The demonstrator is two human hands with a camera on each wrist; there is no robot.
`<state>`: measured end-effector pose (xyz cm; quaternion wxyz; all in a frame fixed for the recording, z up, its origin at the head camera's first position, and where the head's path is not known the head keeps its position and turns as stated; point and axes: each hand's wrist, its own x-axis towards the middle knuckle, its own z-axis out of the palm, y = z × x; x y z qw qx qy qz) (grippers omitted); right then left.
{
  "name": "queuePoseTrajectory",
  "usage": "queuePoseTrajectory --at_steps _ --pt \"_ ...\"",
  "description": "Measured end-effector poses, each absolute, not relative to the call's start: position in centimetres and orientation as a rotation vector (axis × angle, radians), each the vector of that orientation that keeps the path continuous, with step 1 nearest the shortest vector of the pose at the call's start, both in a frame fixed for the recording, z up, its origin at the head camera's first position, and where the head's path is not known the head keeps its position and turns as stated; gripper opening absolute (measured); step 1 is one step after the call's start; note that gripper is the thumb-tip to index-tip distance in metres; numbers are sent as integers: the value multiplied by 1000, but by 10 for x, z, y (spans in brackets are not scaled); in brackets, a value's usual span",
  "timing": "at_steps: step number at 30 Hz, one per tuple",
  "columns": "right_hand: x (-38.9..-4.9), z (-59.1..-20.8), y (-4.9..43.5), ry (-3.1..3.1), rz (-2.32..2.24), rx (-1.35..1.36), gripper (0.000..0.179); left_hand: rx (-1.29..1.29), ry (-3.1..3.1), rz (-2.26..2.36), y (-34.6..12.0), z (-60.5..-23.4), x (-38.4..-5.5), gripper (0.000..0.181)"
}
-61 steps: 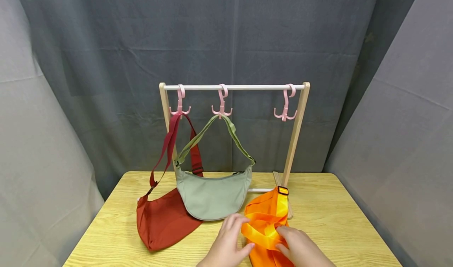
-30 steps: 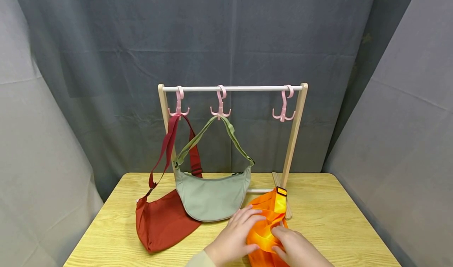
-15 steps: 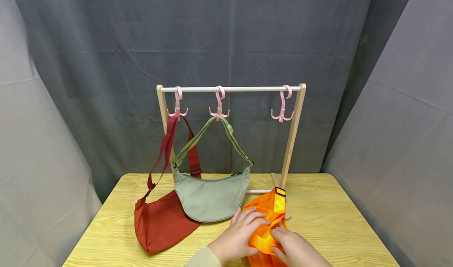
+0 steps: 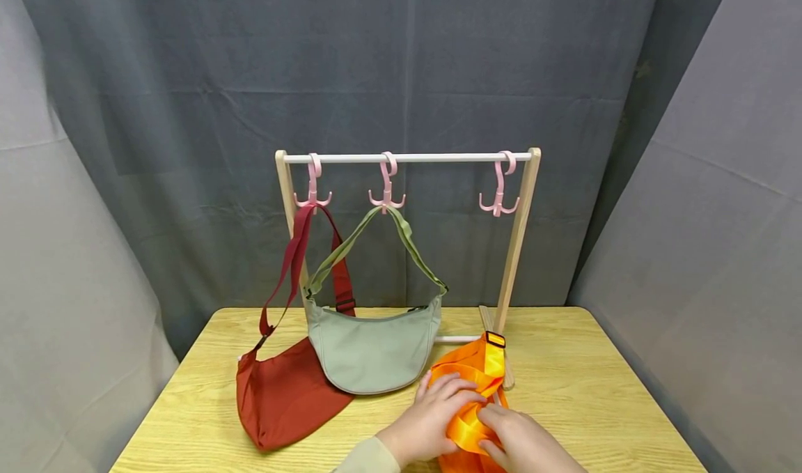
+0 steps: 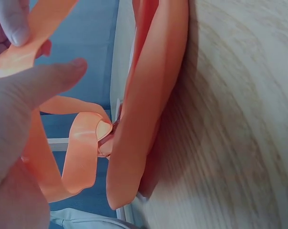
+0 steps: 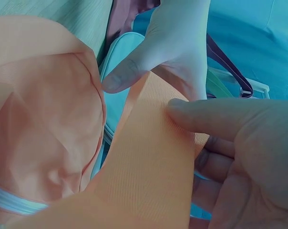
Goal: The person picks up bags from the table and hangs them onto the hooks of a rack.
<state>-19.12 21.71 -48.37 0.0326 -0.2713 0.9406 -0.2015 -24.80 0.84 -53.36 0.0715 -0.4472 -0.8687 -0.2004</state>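
Note:
An orange shoulder bag (image 4: 460, 357) lies near the front of the table, its black buckle (image 4: 495, 339) at the far end. My right hand (image 4: 529, 439) pinches its wide orange strap (image 6: 149, 152) between thumb and fingers. From the left, my left hand (image 4: 432, 417) reaches over the strap with fingers extended. Its thumb (image 5: 53, 81) points out straight, apart from the strap, in the left wrist view. The bag's body (image 5: 156, 105) rests on the wood in that view, below the loose strap loops.
Behind stands a wooden rack (image 4: 520, 236) with a white rail (image 4: 445, 158). A red bag (image 4: 291, 396) hangs by its strap from the left pink hook (image 4: 313, 184), a sage green bag (image 4: 376, 354) from the middle one (image 4: 386, 180). The right hook (image 4: 499, 191) carries nothing.
My left hand has moved right and further over the orange strap, its fingers closer to my right hand. The right hand keeps its pinch on the strap. The view has shifted slightly.

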Motion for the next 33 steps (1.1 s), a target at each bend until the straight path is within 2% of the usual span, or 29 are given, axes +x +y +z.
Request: queuePoseTrajectory --at_steps 9,13,17,33 --pt "-189 -483 218 2888 -624 -832 21 -1357 -2563 -588 13 -539 -250 80" --pt "-189 -482 218 2903 -627 -766 22 -1329 -2513 -580 13 -540 -251 68" --pt "-189 -481 218 2904 -632 -663 32 -1322 -2452 -550 14 -542 -253 56" --pt "-183 -483 219 3015 -576 -652 55 -1327 -2388 -555 9 -534 -253 52"
